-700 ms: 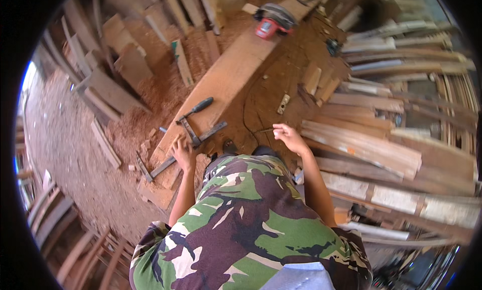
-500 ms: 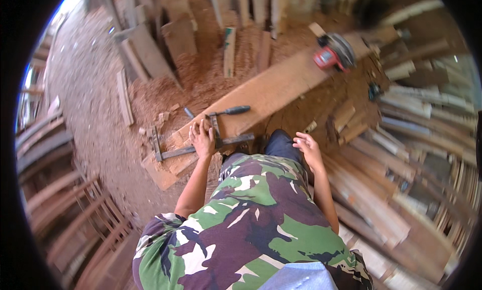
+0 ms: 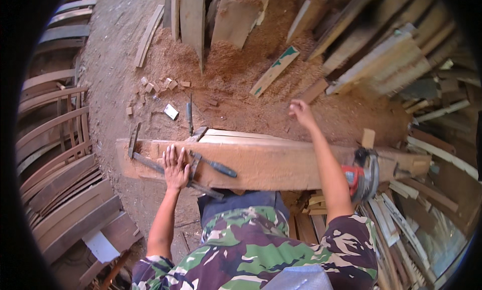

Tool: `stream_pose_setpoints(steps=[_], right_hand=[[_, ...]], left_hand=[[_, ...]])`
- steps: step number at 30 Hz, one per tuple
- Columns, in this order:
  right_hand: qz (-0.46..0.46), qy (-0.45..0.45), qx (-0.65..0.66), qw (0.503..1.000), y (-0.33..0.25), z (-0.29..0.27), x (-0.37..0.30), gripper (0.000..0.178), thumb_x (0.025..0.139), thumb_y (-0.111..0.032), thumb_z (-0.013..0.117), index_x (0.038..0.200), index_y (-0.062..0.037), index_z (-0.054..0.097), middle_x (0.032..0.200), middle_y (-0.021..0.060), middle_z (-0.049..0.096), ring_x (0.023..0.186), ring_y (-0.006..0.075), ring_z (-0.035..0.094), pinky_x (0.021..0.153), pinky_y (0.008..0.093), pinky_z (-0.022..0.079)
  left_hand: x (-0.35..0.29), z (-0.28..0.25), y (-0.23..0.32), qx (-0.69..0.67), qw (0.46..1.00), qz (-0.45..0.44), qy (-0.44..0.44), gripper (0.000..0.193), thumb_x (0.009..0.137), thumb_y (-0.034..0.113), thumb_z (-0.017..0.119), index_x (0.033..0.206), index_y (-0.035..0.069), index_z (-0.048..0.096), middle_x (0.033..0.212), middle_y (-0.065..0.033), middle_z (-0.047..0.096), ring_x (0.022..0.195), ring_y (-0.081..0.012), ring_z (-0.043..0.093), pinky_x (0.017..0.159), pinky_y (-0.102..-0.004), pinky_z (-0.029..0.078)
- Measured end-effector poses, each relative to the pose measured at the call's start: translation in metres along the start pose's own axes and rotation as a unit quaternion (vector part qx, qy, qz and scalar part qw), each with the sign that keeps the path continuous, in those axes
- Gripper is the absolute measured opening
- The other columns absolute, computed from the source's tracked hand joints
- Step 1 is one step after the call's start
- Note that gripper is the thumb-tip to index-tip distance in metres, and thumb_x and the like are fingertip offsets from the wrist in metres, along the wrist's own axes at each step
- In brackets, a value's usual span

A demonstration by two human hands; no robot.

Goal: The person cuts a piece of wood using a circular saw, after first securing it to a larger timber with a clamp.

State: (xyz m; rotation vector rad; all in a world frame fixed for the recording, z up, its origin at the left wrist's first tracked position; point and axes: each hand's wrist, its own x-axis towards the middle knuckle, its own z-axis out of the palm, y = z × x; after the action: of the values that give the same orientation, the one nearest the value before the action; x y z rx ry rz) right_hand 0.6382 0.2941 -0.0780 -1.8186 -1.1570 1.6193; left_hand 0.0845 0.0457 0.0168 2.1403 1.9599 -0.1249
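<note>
A long, thick wooden board [image 3: 271, 164] lies across in front of me. My left hand [image 3: 175, 170] is spread flat on its left part, fingers apart, beside a dark metal bar clamp [image 3: 149, 163] with a black handle [image 3: 222, 169]. A second clamp handle [image 3: 189, 114] stands upright past the board's far edge. Stretched over the board, my right hand [image 3: 302, 114] is above the sawdust-covered ground, its fingers loosely bent and slightly apart; nothing shows in them. A red and black circular saw [image 3: 357, 177] rests at the board's right part, partly behind my right forearm.
Planks [image 3: 374, 64] lean at the far right, and upright boards [image 3: 192, 23] stand in a sawdust heap [image 3: 226, 61]. A strip with green marks [image 3: 275, 71] and small wood blocks [image 3: 168, 84] lie beyond the board. Curved wooden parts [image 3: 55, 159] are stacked at the left.
My view has turned, so the board now lies nearly level across it. My right hand has moved from beside my leg out over the board. My left hand stays on the board by the clamp.
</note>
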Motion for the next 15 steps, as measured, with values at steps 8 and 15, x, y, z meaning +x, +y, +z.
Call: stream_pose_setpoints(steps=[8, 15], right_hand=[[0.05, 0.103, -0.162, 0.98, 0.079, -0.045, 0.307, 0.069, 0.099, -0.035, 0.074, 0.155, -0.003, 0.048, 0.155, 0.0253, 0.052, 0.141, 0.0399, 0.053, 0.114, 0.053, 0.046], [-0.057, 0.173, -0.429, 0.885, 0.064, -0.07, 0.41, 0.088, 0.088, -0.036, 0.082, 0.162, -0.0116, 0.04, 0.165, 0.0226, 0.04, 0.153, 0.0428, 0.037, 0.122, 0.055, 0.037]], left_hand=[[0.012, 0.0, 0.013, -0.016, 0.999, 0.0, -0.036, 0.067, 0.107, 0.052, 0.04, 0.165, 0.019, 0.043, 0.174, -0.0237, 0.026, 0.162, -0.045, 0.022, 0.133, -0.0594, 0.013], [0.011, 0.016, 0.013, -0.027, 0.999, -0.017, -0.038, 0.07, 0.107, 0.059, 0.034, 0.167, 0.023, 0.039, 0.173, -0.0265, 0.027, 0.16, -0.0494, 0.024, 0.129, -0.0651, 0.015]])
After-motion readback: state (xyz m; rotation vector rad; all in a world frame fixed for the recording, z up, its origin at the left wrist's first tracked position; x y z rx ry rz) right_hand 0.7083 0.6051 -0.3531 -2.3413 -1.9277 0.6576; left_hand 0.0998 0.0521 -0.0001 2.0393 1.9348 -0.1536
